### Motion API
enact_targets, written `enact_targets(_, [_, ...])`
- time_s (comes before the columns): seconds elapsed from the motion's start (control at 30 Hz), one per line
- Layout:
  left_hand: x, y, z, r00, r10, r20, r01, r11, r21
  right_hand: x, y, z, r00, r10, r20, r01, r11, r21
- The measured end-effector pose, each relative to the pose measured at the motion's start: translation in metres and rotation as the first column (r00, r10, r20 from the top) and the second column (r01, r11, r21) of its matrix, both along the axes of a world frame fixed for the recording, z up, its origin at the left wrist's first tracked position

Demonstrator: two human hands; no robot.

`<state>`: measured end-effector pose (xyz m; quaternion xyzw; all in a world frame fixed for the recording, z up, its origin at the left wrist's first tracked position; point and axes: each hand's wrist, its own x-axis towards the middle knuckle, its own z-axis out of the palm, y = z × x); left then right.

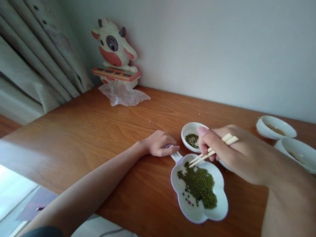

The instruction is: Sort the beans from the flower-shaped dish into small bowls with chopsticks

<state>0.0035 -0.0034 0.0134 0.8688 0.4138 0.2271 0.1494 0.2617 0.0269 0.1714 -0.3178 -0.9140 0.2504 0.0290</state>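
Note:
My right hand (230, 153) is closed round a pair of pale wooden chopsticks (213, 150), whose tips reach down to the near edge of a heap of green mung beans (200, 184). The beans lie in a white flower-shaped dish (221, 208) with a short handle (176, 155). My left hand (159, 143) rests on the wooden table (94, 137) with its fingers curled round the end of that handle. Just behind the dish stands a small white round bowl (187, 131) holding a few green beans (192, 140).
Two more white bowls (276, 126) (303, 155) sit at the right, each with a little brownish content. A toy cow with a small keyboard (115, 54) and a crumpled clear plastic bag (124, 94) stand by the wall at the back. Curtains (20, 52) hang at the left.

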Motion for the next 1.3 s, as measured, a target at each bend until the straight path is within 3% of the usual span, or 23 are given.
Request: enact_targets(1.3, [-0.001,0.001,-0.002,1.0,-0.006,0.013,0.006,1.0,-0.005,-0.012,-0.007,-0.003,0.998,0.036,-0.046,-0.036,0.999,-0.013])
